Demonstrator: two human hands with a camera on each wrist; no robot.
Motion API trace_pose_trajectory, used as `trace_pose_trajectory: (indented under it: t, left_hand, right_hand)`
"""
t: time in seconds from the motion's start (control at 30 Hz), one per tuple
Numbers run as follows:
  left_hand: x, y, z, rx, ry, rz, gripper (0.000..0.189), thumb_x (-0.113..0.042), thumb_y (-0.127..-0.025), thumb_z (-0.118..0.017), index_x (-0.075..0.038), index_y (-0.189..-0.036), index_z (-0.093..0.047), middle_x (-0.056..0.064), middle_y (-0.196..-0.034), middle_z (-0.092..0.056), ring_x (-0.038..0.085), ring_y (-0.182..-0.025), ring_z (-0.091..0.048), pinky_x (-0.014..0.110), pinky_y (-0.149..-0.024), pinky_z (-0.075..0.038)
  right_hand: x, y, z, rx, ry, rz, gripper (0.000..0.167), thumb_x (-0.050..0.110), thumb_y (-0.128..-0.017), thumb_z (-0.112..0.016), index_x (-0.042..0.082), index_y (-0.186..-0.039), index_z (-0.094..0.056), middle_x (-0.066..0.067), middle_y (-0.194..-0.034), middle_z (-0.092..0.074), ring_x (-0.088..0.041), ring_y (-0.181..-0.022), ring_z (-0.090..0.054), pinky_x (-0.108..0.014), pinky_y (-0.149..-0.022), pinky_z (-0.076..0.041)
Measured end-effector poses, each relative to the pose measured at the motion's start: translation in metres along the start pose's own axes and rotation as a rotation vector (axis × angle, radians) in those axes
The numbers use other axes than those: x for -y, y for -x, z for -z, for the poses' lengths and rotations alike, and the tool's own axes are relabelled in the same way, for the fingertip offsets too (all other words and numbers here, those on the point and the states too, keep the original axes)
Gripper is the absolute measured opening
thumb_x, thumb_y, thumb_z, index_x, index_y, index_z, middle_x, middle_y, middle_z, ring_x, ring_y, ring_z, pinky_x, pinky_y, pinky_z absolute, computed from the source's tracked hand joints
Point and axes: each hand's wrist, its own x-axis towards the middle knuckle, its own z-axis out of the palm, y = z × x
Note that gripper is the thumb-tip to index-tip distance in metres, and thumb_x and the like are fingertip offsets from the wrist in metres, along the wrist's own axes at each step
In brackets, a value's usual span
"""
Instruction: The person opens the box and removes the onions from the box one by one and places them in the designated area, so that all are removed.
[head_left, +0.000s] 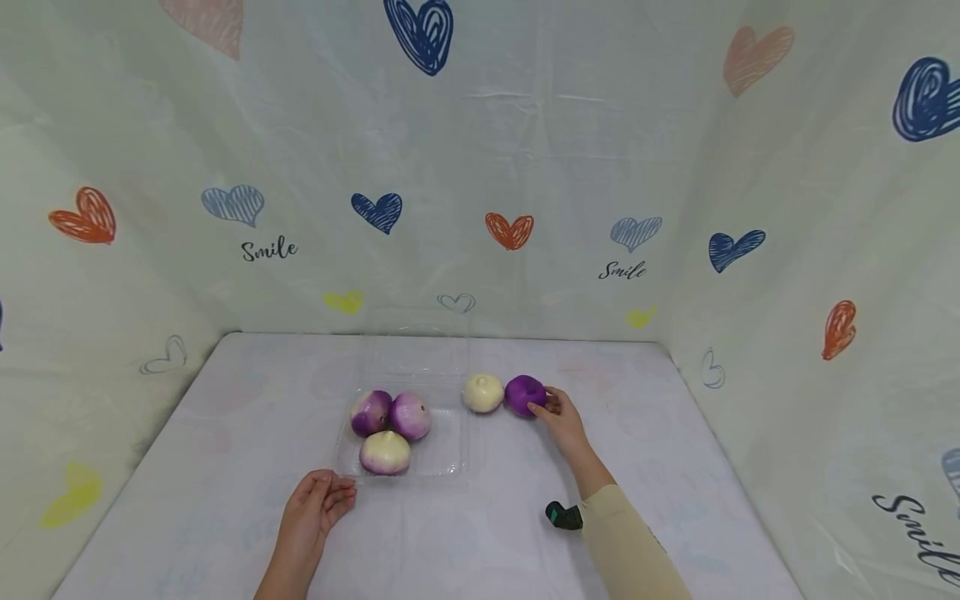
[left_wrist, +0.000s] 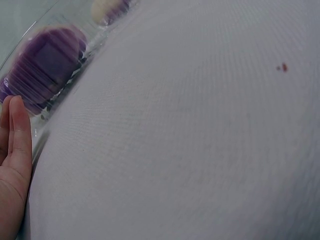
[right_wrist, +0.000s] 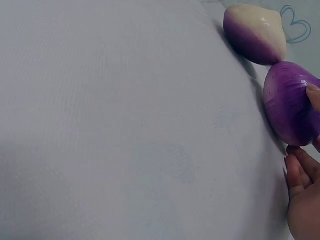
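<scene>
My right hand [head_left: 564, 421] grips a deep purple onion [head_left: 525, 395] on the table, thumb on the near side and fingers round its right. In the right wrist view the thumb lies on the purple onion [right_wrist: 290, 102], with other fingertips low by its base. Just left of it sits a pale onion [head_left: 483, 392], purple on its lower side. Three purple-and-white onions [head_left: 385, 453] lie in a clear plastic box [head_left: 446, 454], toward its left side. At the box's front left corner is my left hand [head_left: 315, 504], its fingers [left_wrist: 21, 125] fairly straight beside the clear wall.
The box's transparent lid [head_left: 416, 350] stands open at the back. A small black object with a green mark [head_left: 562, 516] is beside my right sleeve [head_left: 630, 542]. Behind the white table [head_left: 247, 433] hangs a heart-printed curtain [head_left: 555, 167].
</scene>
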Motion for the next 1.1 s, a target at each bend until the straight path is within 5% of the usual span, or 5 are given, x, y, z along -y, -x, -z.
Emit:
trace_pose_trajectory:
  t: [0.6,1.1]
  left_hand:
    - [0.001,0.001,0.0,-0.015,-0.014,0.015,0.019,-0.018,-0.106,-0.043,-0.014,-0.093,-0.058,0.003,-0.09,-0.07,0.013,-0.082,-0.067,0.025,-0.077,-0.058]
    - [-0.001,0.0,-0.001,-0.01,-0.02,0.005,0.019,-0.019,-0.106,-0.044,-0.013,-0.094,-0.057,0.003,-0.09,-0.07,0.013,-0.083,-0.067,0.025,-0.077,-0.058]
  right_hand:
    - [0.003,0.006,0.007,-0.011,-0.004,-0.006,0.061,0.025,-0.089,-0.074,0.002,-0.139,-0.047,-0.022,-0.13,-0.054,-0.033,-0.114,-0.053,-0.045,-0.093,-0.049]
    - [0.039,0.033,0.0,-0.016,-0.092,0.143,0.046,0.014,-0.087,-0.075,-0.002,-0.126,-0.057,-0.019,-0.124,-0.059,-0.033,-0.107,-0.055,-0.036,-0.09,-0.048]
